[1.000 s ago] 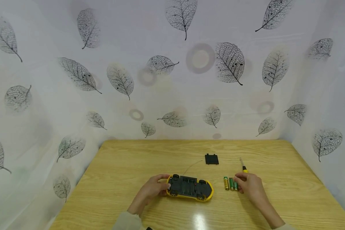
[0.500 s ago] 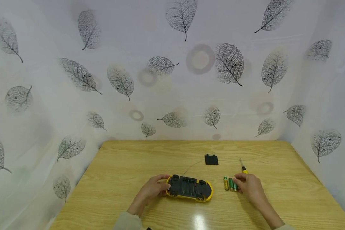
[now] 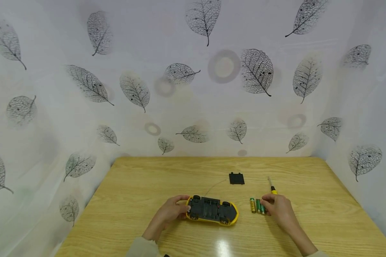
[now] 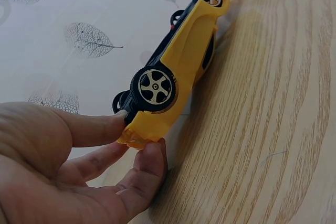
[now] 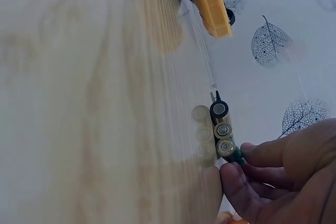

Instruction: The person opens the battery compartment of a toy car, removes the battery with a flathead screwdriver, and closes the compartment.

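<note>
A yellow toy car (image 3: 209, 210) lies wheels up, its black underside showing an open battery compartment. My left hand (image 3: 169, 211) grips it by one end, thumb on the underside and fingers beneath; the left wrist view shows this end of the car (image 4: 144, 129) closely. To the right, three green and gold batteries lie side by side. My right hand (image 3: 280, 211) pinches the rightmost battery (image 3: 262, 207) between thumb and fingers. That battery (image 5: 226, 147) still touches its neighbour in the right wrist view. The other two batteries are the middle one (image 3: 258, 206) and the left one (image 3: 252, 205).
A black battery cover (image 3: 236, 178) lies behind the car. A screwdriver (image 3: 273, 190) with a yellow and black handle lies beyond the right hand, its handle partly hidden. A thin wire (image 3: 214, 185) reaches from the car across the wooden table (image 3: 141, 178). Leaf-patterned curtain (image 3: 193, 107) surrounds the table.
The right hand has shifted very slightly left with its fingers on the rightmost battery. The left hand and the car have not visibly moved.
</note>
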`<state>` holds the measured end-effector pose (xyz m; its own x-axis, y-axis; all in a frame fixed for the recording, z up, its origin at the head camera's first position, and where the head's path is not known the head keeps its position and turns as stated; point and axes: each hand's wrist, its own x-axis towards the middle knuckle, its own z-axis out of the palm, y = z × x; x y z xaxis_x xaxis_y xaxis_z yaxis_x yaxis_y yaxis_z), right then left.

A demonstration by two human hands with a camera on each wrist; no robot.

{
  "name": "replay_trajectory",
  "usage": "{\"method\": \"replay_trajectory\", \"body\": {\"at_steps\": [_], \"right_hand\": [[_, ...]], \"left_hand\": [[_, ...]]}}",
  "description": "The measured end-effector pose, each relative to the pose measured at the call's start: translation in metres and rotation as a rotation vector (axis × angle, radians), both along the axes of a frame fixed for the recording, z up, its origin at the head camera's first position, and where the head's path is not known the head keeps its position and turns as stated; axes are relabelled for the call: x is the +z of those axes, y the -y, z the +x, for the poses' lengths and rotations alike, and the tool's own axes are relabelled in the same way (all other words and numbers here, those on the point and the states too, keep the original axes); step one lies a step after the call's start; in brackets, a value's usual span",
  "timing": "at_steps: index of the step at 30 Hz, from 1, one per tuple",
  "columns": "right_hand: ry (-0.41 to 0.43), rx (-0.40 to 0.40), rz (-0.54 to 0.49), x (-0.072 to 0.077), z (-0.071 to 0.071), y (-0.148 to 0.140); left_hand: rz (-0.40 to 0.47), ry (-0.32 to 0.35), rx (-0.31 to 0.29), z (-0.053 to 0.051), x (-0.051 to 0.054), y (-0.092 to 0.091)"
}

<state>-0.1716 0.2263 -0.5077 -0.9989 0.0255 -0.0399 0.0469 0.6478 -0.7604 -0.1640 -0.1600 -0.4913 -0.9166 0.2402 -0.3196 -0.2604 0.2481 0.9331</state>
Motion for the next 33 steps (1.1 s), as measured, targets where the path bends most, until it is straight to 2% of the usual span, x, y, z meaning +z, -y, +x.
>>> {"method": "replay_trajectory", "body": {"at_steps": [13,19,28,33], "right_hand": [[-0.011,0.012,0.01,-0.003,0.003,-0.002],[-0.006,0.007,0.022,0.003,0.01,-0.003],[-0.067,-0.016,-0.028,0.011,0.017,-0.003],[-0.058,-0.015,-0.06,0.011,0.014,-0.003]], "left_hand": [[-0.008,0.0,0.008,0.004,0.0,-0.002],[-0.015,0.007,0.011,0.006,0.002,-0.004],[-0.009,0.0,0.008,0.007,0.002,-0.004],[-0.019,-0.008,0.014,0.007,0.002,-0.005]]}}
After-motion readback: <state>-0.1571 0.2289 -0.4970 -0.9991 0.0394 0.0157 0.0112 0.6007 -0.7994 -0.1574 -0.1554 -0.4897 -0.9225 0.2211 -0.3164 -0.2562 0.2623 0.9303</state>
